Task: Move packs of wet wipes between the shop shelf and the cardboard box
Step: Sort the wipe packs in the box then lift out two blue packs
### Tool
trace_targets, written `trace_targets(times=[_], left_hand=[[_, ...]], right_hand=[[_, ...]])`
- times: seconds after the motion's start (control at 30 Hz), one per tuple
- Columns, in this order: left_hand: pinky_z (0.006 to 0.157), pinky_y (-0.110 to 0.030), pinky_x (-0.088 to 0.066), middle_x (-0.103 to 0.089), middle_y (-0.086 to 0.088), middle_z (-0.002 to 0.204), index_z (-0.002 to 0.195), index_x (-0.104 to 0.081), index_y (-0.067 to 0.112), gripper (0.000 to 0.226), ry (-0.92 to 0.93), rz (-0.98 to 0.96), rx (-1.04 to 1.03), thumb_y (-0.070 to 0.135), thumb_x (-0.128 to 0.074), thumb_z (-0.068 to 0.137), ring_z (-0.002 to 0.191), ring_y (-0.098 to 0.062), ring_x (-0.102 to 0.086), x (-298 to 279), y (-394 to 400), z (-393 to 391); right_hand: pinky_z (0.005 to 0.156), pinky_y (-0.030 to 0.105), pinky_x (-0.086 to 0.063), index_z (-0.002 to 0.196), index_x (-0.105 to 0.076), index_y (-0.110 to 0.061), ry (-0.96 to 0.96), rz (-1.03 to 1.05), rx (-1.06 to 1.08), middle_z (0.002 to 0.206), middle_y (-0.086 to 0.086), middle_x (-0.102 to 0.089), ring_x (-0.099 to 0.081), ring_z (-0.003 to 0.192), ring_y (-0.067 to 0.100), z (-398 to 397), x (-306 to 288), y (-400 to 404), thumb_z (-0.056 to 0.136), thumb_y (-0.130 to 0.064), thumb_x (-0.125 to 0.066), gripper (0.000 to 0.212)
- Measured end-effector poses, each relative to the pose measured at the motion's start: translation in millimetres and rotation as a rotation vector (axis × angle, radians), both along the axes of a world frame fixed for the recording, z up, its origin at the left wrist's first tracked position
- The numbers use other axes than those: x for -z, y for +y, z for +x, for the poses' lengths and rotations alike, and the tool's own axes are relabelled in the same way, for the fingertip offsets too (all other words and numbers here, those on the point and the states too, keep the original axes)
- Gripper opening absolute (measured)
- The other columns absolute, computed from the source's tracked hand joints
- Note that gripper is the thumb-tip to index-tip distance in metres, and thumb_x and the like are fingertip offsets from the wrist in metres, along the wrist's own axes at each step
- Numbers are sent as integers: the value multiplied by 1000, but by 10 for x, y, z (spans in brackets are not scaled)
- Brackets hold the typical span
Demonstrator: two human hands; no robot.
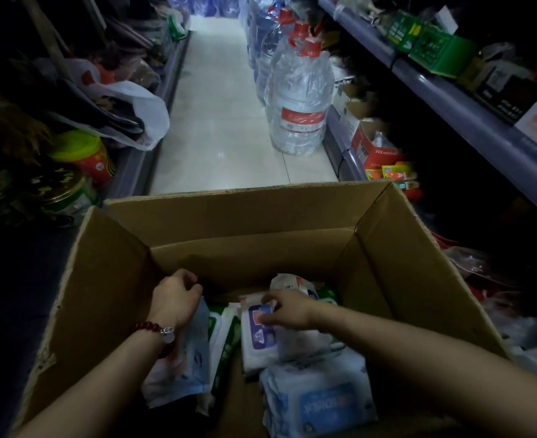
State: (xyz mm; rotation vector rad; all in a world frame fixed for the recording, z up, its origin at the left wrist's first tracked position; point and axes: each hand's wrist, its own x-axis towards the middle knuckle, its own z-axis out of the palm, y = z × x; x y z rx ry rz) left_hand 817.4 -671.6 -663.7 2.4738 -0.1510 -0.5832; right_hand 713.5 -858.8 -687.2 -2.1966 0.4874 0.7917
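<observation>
Fingers of my right hand (284, 309) curl down onto a white pack with a purple label (258, 335) in the middle of the cardboard box (103, 279), thumb and fingertips pinching its top edge. My left hand (175, 297) reaches down along the box's left wall, its fingers bent over the upper end of a pale blue pack (185, 358) that stands on edge against that wall; whether they truly grip it or only rest on it I cannot tell. A dark red bead bracelet (153, 330) sits on my left wrist.

Between the two packs, green and white packs (226, 339) stand on edge. Toward the box's near edge lies a blue and white pack (320, 403), label up, touching the purple-labelled one. Another white pack (292, 284) leans behind my right hand, toward the far wall. The box's flaps stand open.

Beyond the box's far edge a pale tiled floor (216, 121) runs down the aisle, with large water bottles (298, 99) in a row along its right side. A shelf (450, 99) on the right carries green boxes (434, 47); a white plastic bag (140, 109) hangs over the low shelf on the left.
</observation>
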Motion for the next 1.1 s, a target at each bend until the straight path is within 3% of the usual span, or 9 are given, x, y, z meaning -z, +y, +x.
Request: trace_targets(times=[0.13,0.2,0.3,0.43,0.53,0.63,0.7,0.97,1.1], left_hand=[[78,-30,-47,-57,-10,119,117,-57,16,24,-7,24,131,21,-54,93,92,-16,-55,25,-94,-120],[68,-24,-46,-57,-9,118,118,-56,16,25,-1,-9,170,19,-54,93,84,-10,-53,4,-160,-167],[85,-35,-51,-56,-5,118,118,-56,19,25,-2,-63,187,19,-54,93,98,-18,-57,-55,-229,-214],[85,-28,-44,-54,-3,119,118,-56,19,25,-58,-44,247,19,-54,93,101,-15,-54,-21,-194,-252],[78,-24,-41,-54,-3,119,118,-55,20,24,-27,-12,249,20,-52,94,99,-13,-52,22,-207,-228],[61,-14,-34,-51,4,112,118,-54,23,22,-41,18,263,23,-50,96,94,-9,-49,49,-274,-219],[59,-9,-30,-50,6,112,117,-53,26,22,-57,29,292,25,-49,96,93,-6,-48,71,-287,-234],[60,-8,-32,-52,7,114,118,-54,27,24,-69,48,313,25,-50,95,90,-3,-47,130,-218,-255],[78,-19,-35,-56,-1,119,118,-57,21,25,-75,5,288,20,-53,93,96,-8,-48,118,-220,-192]], right_hand=[[70,23,-53,132,-51,-14,79,-147,245,128,8,-59,-63,108,21,-281,108,-495,91,-30,-64,47],[77,25,-53,130,-52,-12,166,-196,286,128,9,-60,-62,112,22,-323,213,-615,90,-29,-65,45],[86,28,-51,132,-51,-11,197,-163,376,129,9,-59,-60,114,23,-217,362,-676,88,-31,-67,51],[108,46,-41,151,-20,-16,54,-144,424,152,15,-31,-38,136,36,-93,544,-634,78,-47,-73,95],[114,50,-33,154,-6,-27,-83,-50,521,158,14,-15,-26,142,39,-175,682,-589,77,-49,-74,105],[112,51,-36,154,-5,-26,-113,8,641,155,15,-20,-31,139,38,-231,814,-584,75,-45,-77,108],[109,50,-40,153,-8,-23,-74,8,675,152,15,-29,-38,136,37,-224,898,-595,71,-47,-79,111],[83,43,-57,148,-18,-19,50,197,767,130,13,-55,-63,104,29,-211,1155,-568,69,-19,-85,104],[92,50,-54,148,-15,-32,14,103,692,137,13,-47,-56,116,33,-176,1018,-556,52,-25,-91,124]])
